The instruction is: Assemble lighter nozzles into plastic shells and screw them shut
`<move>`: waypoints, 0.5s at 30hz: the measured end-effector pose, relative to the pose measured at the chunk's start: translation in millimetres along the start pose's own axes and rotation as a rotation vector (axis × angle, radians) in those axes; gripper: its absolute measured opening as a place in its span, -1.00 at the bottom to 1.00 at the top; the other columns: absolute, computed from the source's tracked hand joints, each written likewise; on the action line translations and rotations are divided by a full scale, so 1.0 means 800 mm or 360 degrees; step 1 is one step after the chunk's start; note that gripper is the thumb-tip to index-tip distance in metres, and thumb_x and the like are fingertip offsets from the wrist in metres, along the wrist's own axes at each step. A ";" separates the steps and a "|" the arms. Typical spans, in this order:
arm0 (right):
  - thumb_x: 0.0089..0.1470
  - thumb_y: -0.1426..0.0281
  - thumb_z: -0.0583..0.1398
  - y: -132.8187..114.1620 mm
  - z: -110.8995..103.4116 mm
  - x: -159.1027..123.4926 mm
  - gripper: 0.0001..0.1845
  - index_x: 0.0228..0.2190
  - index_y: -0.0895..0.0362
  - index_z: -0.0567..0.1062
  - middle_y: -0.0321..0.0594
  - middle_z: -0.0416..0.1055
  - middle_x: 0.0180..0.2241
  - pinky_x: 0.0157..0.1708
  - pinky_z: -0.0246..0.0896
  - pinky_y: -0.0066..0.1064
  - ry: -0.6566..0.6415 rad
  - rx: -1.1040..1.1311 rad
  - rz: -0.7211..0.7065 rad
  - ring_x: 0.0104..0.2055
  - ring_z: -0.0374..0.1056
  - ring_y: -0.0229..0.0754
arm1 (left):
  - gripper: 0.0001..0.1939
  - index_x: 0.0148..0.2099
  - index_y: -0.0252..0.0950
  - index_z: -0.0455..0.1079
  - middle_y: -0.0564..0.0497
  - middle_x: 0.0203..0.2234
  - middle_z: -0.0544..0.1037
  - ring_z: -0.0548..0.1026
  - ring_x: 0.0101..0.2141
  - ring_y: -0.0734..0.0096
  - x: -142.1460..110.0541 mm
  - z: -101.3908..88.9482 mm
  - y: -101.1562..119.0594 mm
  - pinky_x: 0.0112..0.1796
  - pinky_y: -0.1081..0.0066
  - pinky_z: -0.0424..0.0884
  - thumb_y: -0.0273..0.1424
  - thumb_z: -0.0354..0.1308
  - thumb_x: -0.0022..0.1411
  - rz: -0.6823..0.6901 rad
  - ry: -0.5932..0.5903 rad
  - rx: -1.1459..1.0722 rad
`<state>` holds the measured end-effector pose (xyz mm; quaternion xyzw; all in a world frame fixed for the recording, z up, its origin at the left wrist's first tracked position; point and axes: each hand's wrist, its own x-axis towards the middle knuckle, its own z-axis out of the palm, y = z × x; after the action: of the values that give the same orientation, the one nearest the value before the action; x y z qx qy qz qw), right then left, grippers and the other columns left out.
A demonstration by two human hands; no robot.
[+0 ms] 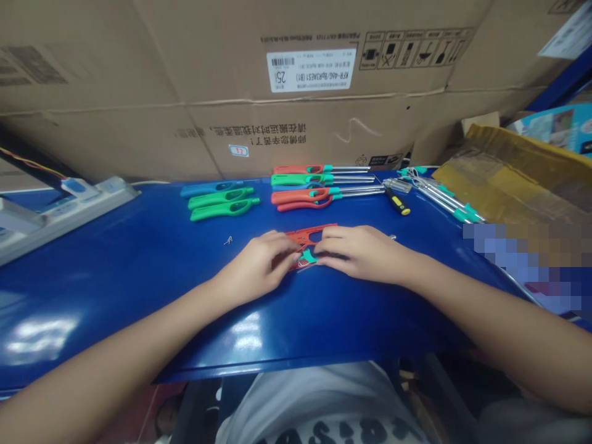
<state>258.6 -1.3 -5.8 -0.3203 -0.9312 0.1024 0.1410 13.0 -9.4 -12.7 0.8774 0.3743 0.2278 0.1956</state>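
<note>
On the blue table, my left hand [261,262] is closed on the left end of an opened red lighter casing [300,236]. Its thumb and fingertips are beside a green trigger piece [308,256] and thin pale wires. From the other side, my right hand [354,250] has its fingers bent around the casing's right part, close to the trigger piece. Both hands cover much of the casing. Past my right wrist a small metal tip [393,237] pokes out; what it belongs to is hidden.
Behind my hands lie several long-nosed lighters [305,198] and several handle casings [219,213]. A yellow-black screwdriver [398,202], metal rods with green parts [448,200], and small screws [228,240] lie around. A power strip [69,213], cardboard wall [208,80] and opened carton [518,166] border the table.
</note>
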 end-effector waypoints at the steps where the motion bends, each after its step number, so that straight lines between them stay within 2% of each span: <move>1: 0.29 0.29 0.19 0.001 -0.002 0.000 -0.79 -0.15 0.10 0.58 -0.17 0.53 -0.14 -0.26 0.26 -0.39 0.0015 0.0073 -0.0018 -0.19 0.46 -0.16 | -0.80 -0.09 -0.33 0.52 -0.07 -0.27 0.59 0.51 -0.25 0.31 0.000 0.001 0.000 -0.18 0.33 0.42 -0.42 0.08 0.40 0.0041 -0.0006 0.0028; 5: 0.28 0.24 0.20 0.017 -0.020 -0.001 -0.75 -0.18 0.12 0.59 -0.18 0.53 -0.24 -0.24 0.29 -0.41 0.0189 0.0202 -0.0030 -0.25 0.45 -0.21 | -0.73 0.01 -0.33 0.50 -0.10 -0.17 0.58 0.48 -0.16 0.25 -0.002 0.002 -0.002 -0.09 0.26 0.41 -0.41 -0.01 0.46 0.0155 -0.0033 0.0141; 8: 0.28 0.27 0.16 0.045 -0.046 -0.008 -0.75 -0.20 0.12 0.59 -0.14 0.56 -0.22 -0.19 0.29 -0.35 0.0419 -0.0116 0.0201 -0.19 0.46 -0.13 | -0.68 0.10 -0.28 0.47 -0.11 -0.10 0.56 0.46 -0.11 0.21 -0.004 0.001 -0.002 -0.06 0.20 0.38 -0.38 -0.04 0.48 0.0144 -0.0079 0.0266; 10: 0.25 0.29 0.15 0.068 -0.066 -0.017 -0.75 -0.21 0.10 0.61 -0.12 0.57 -0.17 -0.20 0.29 -0.31 0.0499 -0.0409 0.0574 -0.16 0.47 -0.06 | -0.66 0.15 -0.23 0.45 -0.09 -0.07 0.56 0.46 -0.10 0.20 -0.004 -0.002 0.000 -0.06 0.19 0.37 -0.37 -0.04 0.47 0.0143 -0.0120 0.0332; 12: 0.22 0.31 0.15 0.093 -0.086 -0.028 -0.75 -0.19 0.07 0.61 -0.11 0.57 -0.13 -0.20 0.30 -0.26 0.0468 -0.0626 0.1091 -0.10 0.47 0.02 | -0.66 0.18 -0.18 0.43 -0.06 -0.03 0.56 0.46 -0.09 0.21 -0.005 -0.008 0.005 -0.07 0.20 0.36 -0.36 -0.03 0.46 0.0163 -0.0165 0.0376; 15: 0.09 0.36 0.21 0.129 -0.109 -0.048 -0.68 -0.09 -0.01 0.59 -0.10 0.56 -0.07 -0.19 0.32 -0.23 0.0225 -0.0656 0.1908 -0.01 0.45 0.09 | -0.66 0.15 -0.19 0.44 -0.04 -0.02 0.57 0.47 -0.07 0.18 -0.005 -0.020 0.013 -0.08 0.20 0.36 -0.33 0.03 0.40 0.0164 -0.0212 0.0450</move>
<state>374.8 63.0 39.7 -0.8123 -0.5792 -0.0392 0.0558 7.5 -16.6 4.9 0.9273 0.3434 0.1239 0.0827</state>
